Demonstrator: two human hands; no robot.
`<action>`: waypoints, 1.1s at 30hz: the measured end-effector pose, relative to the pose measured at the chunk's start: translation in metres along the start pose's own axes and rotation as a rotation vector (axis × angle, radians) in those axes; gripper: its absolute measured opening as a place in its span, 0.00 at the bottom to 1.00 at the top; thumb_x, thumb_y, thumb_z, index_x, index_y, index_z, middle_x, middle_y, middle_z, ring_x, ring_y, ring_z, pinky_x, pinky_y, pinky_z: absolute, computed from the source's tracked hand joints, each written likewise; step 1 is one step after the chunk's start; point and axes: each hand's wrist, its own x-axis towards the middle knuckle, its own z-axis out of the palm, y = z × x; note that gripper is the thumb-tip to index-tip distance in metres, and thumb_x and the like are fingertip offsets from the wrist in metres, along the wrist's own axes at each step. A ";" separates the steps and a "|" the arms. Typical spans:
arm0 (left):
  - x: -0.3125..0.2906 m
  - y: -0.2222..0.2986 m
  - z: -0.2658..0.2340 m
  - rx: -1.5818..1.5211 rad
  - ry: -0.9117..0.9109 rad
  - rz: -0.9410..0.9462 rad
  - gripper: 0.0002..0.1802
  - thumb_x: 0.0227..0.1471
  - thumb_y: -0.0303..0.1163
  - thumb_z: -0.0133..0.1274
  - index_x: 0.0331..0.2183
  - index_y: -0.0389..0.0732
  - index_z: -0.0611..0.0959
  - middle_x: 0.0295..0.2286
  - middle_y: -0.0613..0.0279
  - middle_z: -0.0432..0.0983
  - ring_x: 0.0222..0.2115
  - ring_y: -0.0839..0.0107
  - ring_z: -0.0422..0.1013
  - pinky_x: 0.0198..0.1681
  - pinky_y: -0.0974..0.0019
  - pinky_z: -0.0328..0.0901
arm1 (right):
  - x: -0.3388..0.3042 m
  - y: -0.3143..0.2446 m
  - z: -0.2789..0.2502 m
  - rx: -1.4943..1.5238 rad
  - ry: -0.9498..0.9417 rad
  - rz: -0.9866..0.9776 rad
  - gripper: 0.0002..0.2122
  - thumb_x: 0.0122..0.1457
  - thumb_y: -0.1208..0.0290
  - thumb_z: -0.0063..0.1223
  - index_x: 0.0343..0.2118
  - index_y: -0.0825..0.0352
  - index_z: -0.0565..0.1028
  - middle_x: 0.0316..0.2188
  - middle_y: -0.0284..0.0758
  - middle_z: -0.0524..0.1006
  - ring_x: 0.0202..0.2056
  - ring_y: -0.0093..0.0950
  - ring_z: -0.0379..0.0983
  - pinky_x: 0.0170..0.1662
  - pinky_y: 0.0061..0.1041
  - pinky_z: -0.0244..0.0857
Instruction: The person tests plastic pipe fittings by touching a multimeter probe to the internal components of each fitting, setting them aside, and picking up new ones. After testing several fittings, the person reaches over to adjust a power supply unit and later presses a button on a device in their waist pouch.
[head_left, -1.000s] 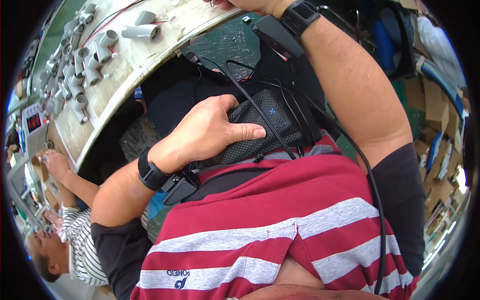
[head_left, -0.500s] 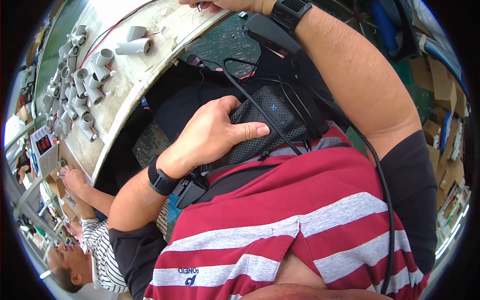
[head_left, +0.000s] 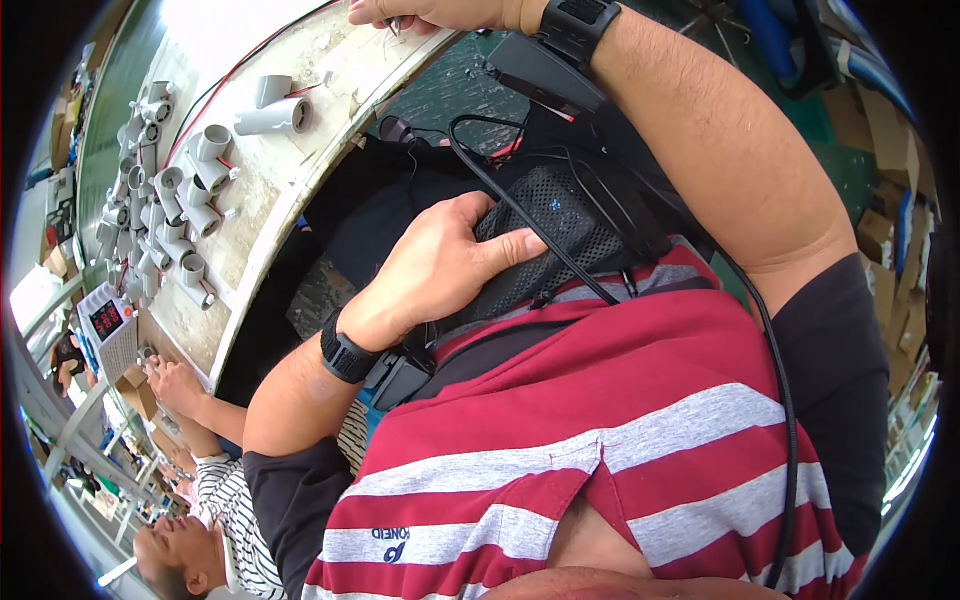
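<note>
Nearest, below a red-and-grey striped shirt, clasps a black mesh pouch at the lap with the left hand, laying the thumb across its top and keeping the fingertips out of sight. Touches a black cable there with the thumb tip. Farther out, over the near edge of the worktop, pinches a small metallic-looking piece in the right hand, partly cropped above; cannot make out its exact kind. To the left, close to that near edge, see two grey pipe pieces side by side. Toward the worktop's left end, find a crowded cluster of grey pipe fittings, several showing red leads. Beyond, by the left end, notice a co-worker's hand near a pale box with a red-lit display.

Seems partway along, judging by the small piece not yet released and the many fittings with leads. Cannot tell whether to count those as finished or waiting.

Compared with a second ago, keeps both grips much alike. Now brings the thumb tip up to the cable, short of it then. Looks from a shifted angle, with cluster and display box lower in view.
</note>
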 end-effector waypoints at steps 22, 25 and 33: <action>0.001 -0.019 -0.002 0.073 0.028 0.081 0.26 0.65 0.47 0.50 0.30 0.30 0.80 0.24 0.38 0.76 0.31 0.42 0.75 0.35 0.50 0.68 | -0.001 -0.010 0.001 0.130 -0.058 0.142 0.08 0.59 0.68 0.63 0.31 0.68 0.80 0.19 0.30 0.78 0.18 0.19 0.73 0.24 0.20 0.68; -0.001 -0.017 -0.007 0.034 -0.011 0.056 0.23 0.65 0.45 0.51 0.33 0.31 0.80 0.26 0.38 0.76 0.31 0.43 0.76 0.35 0.52 0.69 | 0.000 -0.009 0.002 0.151 -0.057 0.142 0.08 0.59 0.68 0.63 0.31 0.68 0.80 0.19 0.30 0.78 0.18 0.19 0.73 0.24 0.20 0.68; 0.008 -0.052 0.015 -0.143 0.198 0.203 0.16 0.62 0.37 0.56 0.31 0.33 0.75 0.28 0.41 0.76 0.29 0.44 0.74 0.33 0.53 0.68 | 0.000 -0.013 0.002 0.147 -0.050 0.162 0.08 0.59 0.69 0.63 0.31 0.68 0.80 0.19 0.30 0.78 0.18 0.19 0.72 0.23 0.20 0.67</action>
